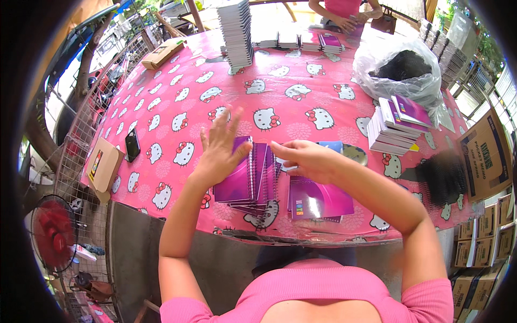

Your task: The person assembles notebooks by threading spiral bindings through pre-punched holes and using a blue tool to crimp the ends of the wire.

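My left hand (219, 145) lies with fingers spread over purple wire-bound notebooks (231, 180), stacked with their spirals along the right side. My right hand (309, 161) hovers at the right of the spirals. Its fingers are apart and slightly bent, and I see nothing held in it. Partly under my right forearm is a short stack of loose purple covers (321, 202). Just beyond that forearm sit a blue printed piece (331, 145) and a rounded item (355, 154), both partly hidden.
Right of my hands stands a stack of purple-covered pads (396, 129), with black spiral coils (442, 177) and a carton (486, 156) beyond. A plastic bag (371, 67) holds something black. A tall paper stack (235, 35) rises far off; a phone (132, 145) lies left. Another person (344, 21) stands opposite.
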Available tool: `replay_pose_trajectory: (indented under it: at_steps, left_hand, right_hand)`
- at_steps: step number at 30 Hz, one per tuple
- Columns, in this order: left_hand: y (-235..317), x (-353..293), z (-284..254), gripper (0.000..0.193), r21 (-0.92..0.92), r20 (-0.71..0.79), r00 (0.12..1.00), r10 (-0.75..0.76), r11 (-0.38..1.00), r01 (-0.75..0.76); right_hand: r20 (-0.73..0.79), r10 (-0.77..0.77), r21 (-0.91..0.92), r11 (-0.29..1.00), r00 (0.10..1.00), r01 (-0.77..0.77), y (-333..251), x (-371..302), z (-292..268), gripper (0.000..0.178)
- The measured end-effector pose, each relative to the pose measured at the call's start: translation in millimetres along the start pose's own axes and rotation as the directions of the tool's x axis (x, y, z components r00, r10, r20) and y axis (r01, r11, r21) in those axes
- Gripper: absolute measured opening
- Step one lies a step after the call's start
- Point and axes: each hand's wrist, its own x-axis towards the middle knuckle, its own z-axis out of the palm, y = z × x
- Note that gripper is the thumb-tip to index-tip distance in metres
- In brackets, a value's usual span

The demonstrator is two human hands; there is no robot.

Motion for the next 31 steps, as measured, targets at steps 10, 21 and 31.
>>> replay_pose_trajectory:
  at_steps: [10,21,31]
  left_hand:
    - [-19.0,-35.2,3.6,0.052,-0.664,0.743,0.641,-0.193,-0.101,0.740]
    - [-34.6,-35.4,9.4,0.038,-0.694,0.711,0.691,-0.131,-0.286,0.660]
    - [24.0,-103.9,-58.8,0.074,-0.978,0.158,0.909,-0.387,-0.188,0.089]
  right_hand:
    - [0.046,0.250,0.139,0.957,0.967,-0.254,12.9,55.6,54.5,0.087]
    - [0.101,0.015,0.566,0.821,0.995,-0.070,34.9,52.1,75.2,0.070]
    - [-0.100,-0.681,-0.134,0.731,0.725,0.669,-6.6,-73.3,75.3,0.138]
